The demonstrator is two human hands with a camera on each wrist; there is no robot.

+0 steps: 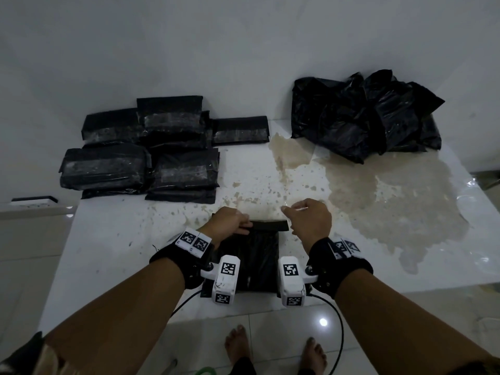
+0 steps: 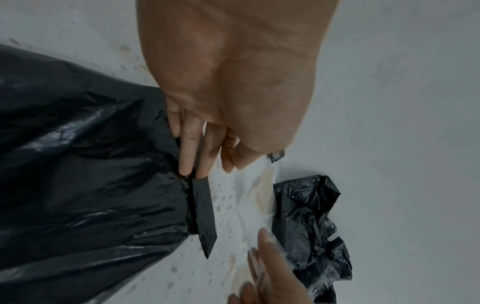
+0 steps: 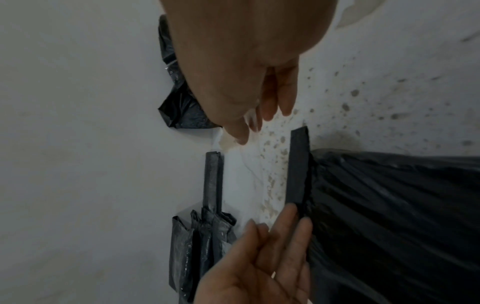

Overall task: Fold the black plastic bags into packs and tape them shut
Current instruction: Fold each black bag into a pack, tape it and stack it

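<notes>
A black plastic bag (image 1: 251, 255), folded into a flat pack, lies at the near edge of the white table (image 1: 113, 239). Its narrow folded flap (image 1: 270, 225) runs across the far end. My left hand (image 1: 244, 227) lies on the flap's left end with straight fingers (image 2: 187, 156) pressing it down. My right hand (image 1: 286, 212) hovers just past the flap's right end. Its thumb and fingers pinch a thin piece of clear tape (image 3: 253, 121), which is hard to make out. In the right wrist view the flap (image 3: 298, 164) sits clear of that hand.
Several taped black packs (image 1: 140, 150) are stacked at the back left. A loose pile of black bags (image 1: 362, 117) sits at the back right. A brown stain (image 1: 378, 207) spreads over the table's right half. My bare feet (image 1: 238, 345) stand on the tiled floor below.
</notes>
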